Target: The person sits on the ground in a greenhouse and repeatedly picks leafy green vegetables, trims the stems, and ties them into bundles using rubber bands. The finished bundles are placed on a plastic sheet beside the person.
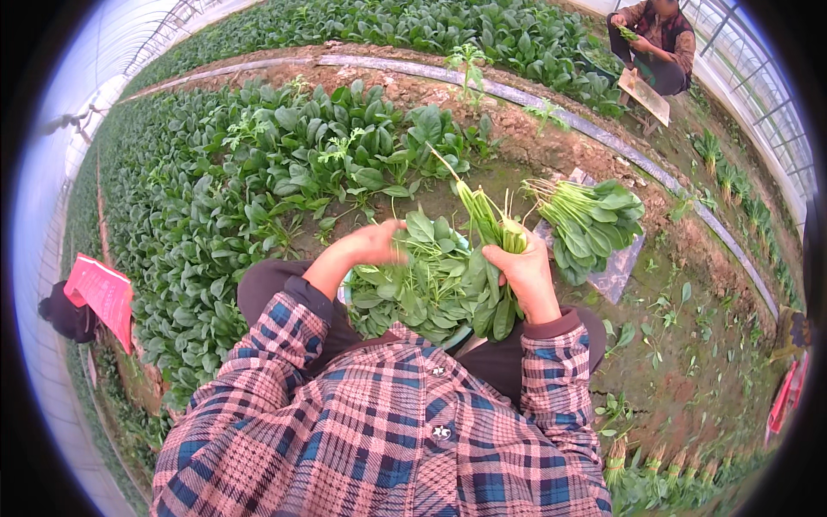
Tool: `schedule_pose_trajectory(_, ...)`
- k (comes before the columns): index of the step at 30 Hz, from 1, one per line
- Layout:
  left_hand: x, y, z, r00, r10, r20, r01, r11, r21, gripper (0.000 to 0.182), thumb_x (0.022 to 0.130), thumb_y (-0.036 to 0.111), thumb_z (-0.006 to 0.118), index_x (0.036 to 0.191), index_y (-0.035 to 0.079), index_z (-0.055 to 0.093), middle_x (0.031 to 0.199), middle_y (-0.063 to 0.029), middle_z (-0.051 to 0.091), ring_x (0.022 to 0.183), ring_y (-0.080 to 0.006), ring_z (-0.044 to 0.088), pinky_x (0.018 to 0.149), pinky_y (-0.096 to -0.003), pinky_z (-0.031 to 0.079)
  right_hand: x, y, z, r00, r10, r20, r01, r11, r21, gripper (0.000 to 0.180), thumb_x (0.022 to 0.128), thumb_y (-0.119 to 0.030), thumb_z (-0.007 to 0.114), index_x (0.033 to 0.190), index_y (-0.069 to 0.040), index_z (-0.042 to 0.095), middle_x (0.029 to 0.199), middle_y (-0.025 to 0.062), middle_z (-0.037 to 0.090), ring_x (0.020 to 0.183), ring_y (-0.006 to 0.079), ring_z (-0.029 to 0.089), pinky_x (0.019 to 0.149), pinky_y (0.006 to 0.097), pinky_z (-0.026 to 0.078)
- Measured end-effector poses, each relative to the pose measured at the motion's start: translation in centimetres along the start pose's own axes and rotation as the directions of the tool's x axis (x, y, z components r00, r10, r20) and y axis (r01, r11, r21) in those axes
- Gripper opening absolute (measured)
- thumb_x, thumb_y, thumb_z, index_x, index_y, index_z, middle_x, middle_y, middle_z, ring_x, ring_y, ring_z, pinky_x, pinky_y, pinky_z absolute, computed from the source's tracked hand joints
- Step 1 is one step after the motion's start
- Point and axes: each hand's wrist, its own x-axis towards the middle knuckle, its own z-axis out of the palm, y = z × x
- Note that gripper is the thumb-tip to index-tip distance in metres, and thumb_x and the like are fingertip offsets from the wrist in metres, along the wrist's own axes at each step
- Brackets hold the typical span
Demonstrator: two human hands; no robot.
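My right hand (524,266) grips a bunch of leafy greens (489,226), likely spinach, by the stems. Its stem ends point up and its leaves hang over the basin. My left hand (373,244) is blurred above the left side of the basin; whether its fingers hold anything cannot be made out. Between my knees sits a light-blue basin (347,287), filled with loose picked leaves (420,284). To the right of my right hand, a pile of greens (588,223) lies on a grey sheet (617,274), roots towards the upper left.
Dense growing greens (213,213) fill the left and far beds. A flat grey hose (517,94) curves across the soil. At upper right a person (659,45) sits near a wooden stool (644,97). Tied bunches (617,462) lie lower right; a red bag (100,294) is far left.
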Motion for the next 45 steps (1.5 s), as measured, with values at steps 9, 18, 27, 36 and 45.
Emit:
schedule_pose_trajectory(9, -2.4, 14.5, -4.4, 0.786, 0.211, -0.581, -0.309, 0.948, -0.074, 0.022, 0.089, 0.024, 0.064, 0.107, 0.012, 0.063, 0.075, -0.0094, 0.067, 0.067, -0.0261, 0.069, 0.058, -0.0374, 0.054, 0.4, 1.2, 0.2, 0.988, -0.149, -0.036, 0.136, 0.963, -0.234, 0.028, 0.08, -0.008, 0.07, 0.106, 0.0, 0.065, 0.073, 0.0001, 0.063, 0.064, 0.0069, 0.052, 0.059, 0.0256, 0.045)
schedule_pose_trajectory(18, 0.0, 12.3, -5.3, 0.582, 0.446, -0.68, -0.199, 0.889, 0.414, 0.011, 0.092, 0.023, 0.059, 0.088, 0.013, 0.058, 0.072, -0.0075, 0.061, 0.063, -0.0292, 0.064, 0.054, -0.0393, 0.052, 1.0, 2.3, -0.3, 0.971, -0.23, -0.059, 0.182, 0.882, -0.436, 0.029, 0.077, -0.014, 0.069, 0.104, -0.005, 0.066, 0.072, 0.0126, 0.065, 0.06, 0.0176, 0.057, 0.061, 0.0318, 0.048)
schedule_pose_trajectory(27, -2.2, 14.3, -5.5, 0.642, 0.536, -0.548, -0.392, 0.844, 0.366, 0.023, 0.085, 0.03, 0.071, 0.101, 0.014, 0.065, 0.077, -0.0058, 0.065, 0.064, -0.0251, 0.065, 0.058, -0.034, 0.052, 1.1, 2.0, 0.2, 0.977, -0.21, -0.043, 0.167, 0.871, -0.461, 0.028, 0.077, -0.015, 0.068, 0.104, -0.006, 0.067, 0.073, 0.0152, 0.065, 0.061, 0.0228, 0.061, 0.062, 0.0345, 0.049)
schedule_pose_trajectory(36, -2.9, 13.0, -3.9, 0.962, 0.045, -0.27, -0.269, 0.334, -0.903, 0.015, 0.094, 0.018, 0.065, 0.093, 0.004, 0.061, 0.073, 0.001, 0.06, 0.056, -0.0038, 0.051, 0.048, -0.0176, 0.039, 0.5, 0.6, 0.5, 0.997, -0.058, -0.052, 0.048, 0.984, -0.169, 0.026, 0.079, -0.005, 0.069, 0.105, -0.002, 0.067, 0.071, -0.0049, 0.059, 0.057, 0.0024, 0.046, 0.05, 0.0219, 0.038)
schedule_pose_trajectory(45, -1.1, 10.0, -2.8, 0.986, 0.104, -0.129, -0.152, 0.875, -0.459, 0.045, 0.091, 0.036, 0.066, 0.119, 0.001, 0.064, 0.103, -0.0085, 0.07, 0.092, -0.0186, 0.065, 0.082, -0.0355, 0.052, 0.8, 1.2, 0.7, 0.999, -0.007, -0.053, 0.009, 1.0, 0.026, 0.031, 0.081, 0.0, 0.071, 0.111, 0.0, 0.064, 0.081, -0.0007, 0.064, 0.056, 0.005, 0.054, 0.044, 0.0195, 0.042)
